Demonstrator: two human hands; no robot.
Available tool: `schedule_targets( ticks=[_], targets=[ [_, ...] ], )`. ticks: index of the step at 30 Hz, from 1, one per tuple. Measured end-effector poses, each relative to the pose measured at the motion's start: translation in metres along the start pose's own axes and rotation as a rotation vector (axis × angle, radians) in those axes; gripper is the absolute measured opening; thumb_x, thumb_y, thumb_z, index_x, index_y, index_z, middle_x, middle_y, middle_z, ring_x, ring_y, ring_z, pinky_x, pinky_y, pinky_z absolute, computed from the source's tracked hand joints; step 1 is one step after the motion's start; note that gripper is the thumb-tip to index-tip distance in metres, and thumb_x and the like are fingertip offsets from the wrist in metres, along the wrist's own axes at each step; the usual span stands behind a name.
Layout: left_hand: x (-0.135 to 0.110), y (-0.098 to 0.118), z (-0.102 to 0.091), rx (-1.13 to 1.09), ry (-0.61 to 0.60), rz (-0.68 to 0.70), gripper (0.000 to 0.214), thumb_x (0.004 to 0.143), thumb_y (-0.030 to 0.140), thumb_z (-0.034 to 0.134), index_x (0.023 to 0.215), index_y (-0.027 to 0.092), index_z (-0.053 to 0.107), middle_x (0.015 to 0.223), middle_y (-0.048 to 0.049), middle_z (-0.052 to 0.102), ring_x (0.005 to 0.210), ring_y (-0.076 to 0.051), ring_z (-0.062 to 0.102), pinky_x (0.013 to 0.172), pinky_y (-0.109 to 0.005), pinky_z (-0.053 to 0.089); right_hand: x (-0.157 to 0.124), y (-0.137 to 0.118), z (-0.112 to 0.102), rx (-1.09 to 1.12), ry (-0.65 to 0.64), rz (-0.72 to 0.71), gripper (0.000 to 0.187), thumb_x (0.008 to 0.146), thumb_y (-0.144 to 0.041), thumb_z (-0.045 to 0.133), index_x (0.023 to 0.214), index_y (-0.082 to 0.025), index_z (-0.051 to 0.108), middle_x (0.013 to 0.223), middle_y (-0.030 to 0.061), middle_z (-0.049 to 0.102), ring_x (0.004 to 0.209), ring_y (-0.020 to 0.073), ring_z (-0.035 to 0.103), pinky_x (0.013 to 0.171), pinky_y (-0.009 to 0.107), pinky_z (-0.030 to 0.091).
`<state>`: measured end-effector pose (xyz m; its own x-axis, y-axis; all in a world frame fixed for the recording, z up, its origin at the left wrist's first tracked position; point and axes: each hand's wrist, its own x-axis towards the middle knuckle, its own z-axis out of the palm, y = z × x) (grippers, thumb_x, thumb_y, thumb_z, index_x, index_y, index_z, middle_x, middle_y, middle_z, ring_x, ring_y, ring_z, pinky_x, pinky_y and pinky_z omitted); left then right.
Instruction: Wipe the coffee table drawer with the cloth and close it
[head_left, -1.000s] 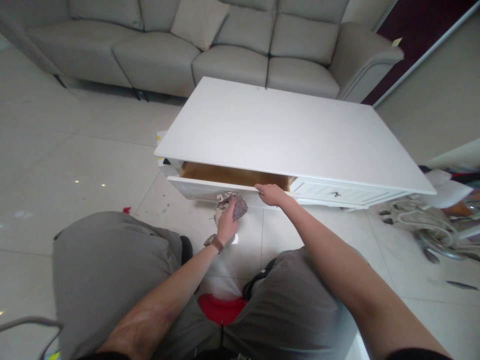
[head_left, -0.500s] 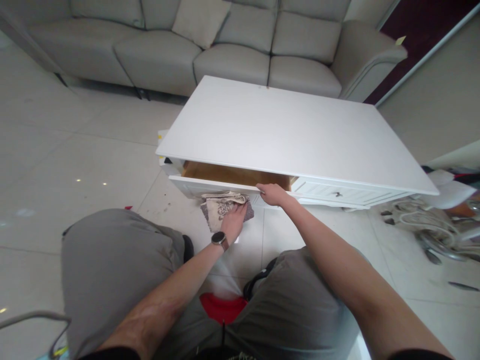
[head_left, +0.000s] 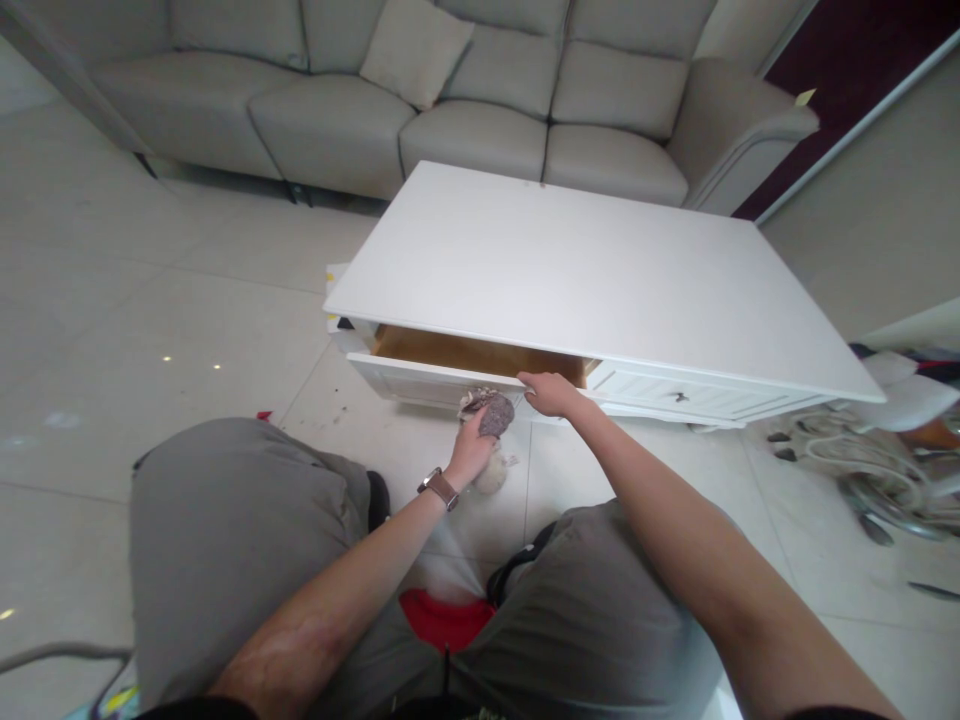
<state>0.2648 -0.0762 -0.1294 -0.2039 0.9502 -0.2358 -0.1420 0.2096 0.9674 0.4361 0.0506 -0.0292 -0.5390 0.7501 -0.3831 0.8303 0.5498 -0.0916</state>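
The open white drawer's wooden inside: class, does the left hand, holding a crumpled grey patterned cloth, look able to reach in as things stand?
Probably yes: the left hand with the grey patterned cloth is at the white drawer front, and the right hand grips only the rim.

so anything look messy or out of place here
Yes: dark crumbs and specks lie scattered on the floor tiles left of the open drawer, and cables and clutter are heaped on the floor at the table's right end.

The bench (head_left: pixel 585 270) is white on top, and its open drawer (head_left: pixel 480 353) is brown like wood inside. The cloth (head_left: pixel 491 415) is grey with a cream, squiggly pattern. At 12 o'clock the sofa (head_left: pixel 450 110) is pale grey. The floor (head_left: pixel 150 300) is light tiles. The trousers (head_left: pixel 240 520) are grey, with something red (head_left: pixel 442 615) between the knees.
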Motion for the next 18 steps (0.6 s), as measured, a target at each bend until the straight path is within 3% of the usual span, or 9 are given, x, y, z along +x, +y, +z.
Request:
schedule_targets(
  ticks=[4, 9, 11, 14, 18],
  targets=[
    [-0.007, 0.007, 0.013, -0.097, -0.229, -0.134, 0.064, 0.055, 0.002, 0.071, 0.117, 0.016, 0.077, 0.116, -0.0066, 0.082, 0.12, -0.032, 0.071, 0.122, -0.052, 0.043, 0.0, 0.004, 0.0, 0.107, 0.014, -0.027, 0.061, 0.093, -0.012, 0.054, 0.154, -0.015, 0.056, 0.152, 0.0167, 0.063, 0.137, 0.0326, 0.063, 0.112, 0.041, 0.049],
    [-0.026, 0.028, 0.023, -0.255, -0.517, -0.237, 0.066, 0.057, 0.003, 0.075, 0.122, 0.019, 0.077, 0.132, -0.0098, 0.077, 0.13, -0.033, 0.067, 0.121, -0.048, 0.044, -0.006, 0.01, -0.006, 0.288, 0.066, -0.102, 0.075, 0.079, 0.001, 0.057, 0.151, -0.017, 0.059, 0.158, 0.0125, 0.059, 0.141, 0.0281, 0.059, 0.118, 0.038, 0.045],
    [-0.029, 0.038, 0.022, -0.264, -0.541, -0.281, 0.065, 0.058, 0.004, 0.075, 0.122, 0.02, 0.077, 0.134, -0.0108, 0.076, 0.131, -0.033, 0.067, 0.119, -0.047, 0.046, -0.01, 0.011, -0.009, 0.366, 0.112, -0.132, 0.062, 0.084, -0.004, 0.06, 0.144, -0.017, 0.065, 0.152, 0.0126, 0.064, 0.138, 0.0279, 0.061, 0.119, 0.04, 0.045],
    [-0.027, 0.053, 0.015, -0.254, -0.503, -0.336, 0.067, 0.058, 0.006, 0.074, 0.123, 0.021, 0.076, 0.128, -0.0095, 0.079, 0.122, -0.031, 0.071, 0.112, -0.045, 0.051, -0.018, 0.012, -0.013, 0.474, 0.171, -0.184, 0.032, 0.098, -0.029, 0.064, 0.127, -0.019, 0.075, 0.137, 0.0128, 0.072, 0.131, 0.0288, 0.065, 0.118, 0.045, 0.046],
    [-0.019, 0.076, 0.005, -0.264, -0.449, -0.364, 0.074, 0.055, 0.008, 0.074, 0.128, 0.021, 0.072, 0.117, -0.0075, 0.081, 0.105, -0.026, 0.076, 0.099, -0.039, 0.057, -0.029, 0.017, -0.018, 0.658, 0.145, -0.256, 0.043, 0.096, -0.06, 0.069, 0.111, -0.021, 0.08, 0.144, 0.0128, 0.067, 0.138, 0.0307, 0.06, 0.122, 0.048, 0.041]
  ],
)
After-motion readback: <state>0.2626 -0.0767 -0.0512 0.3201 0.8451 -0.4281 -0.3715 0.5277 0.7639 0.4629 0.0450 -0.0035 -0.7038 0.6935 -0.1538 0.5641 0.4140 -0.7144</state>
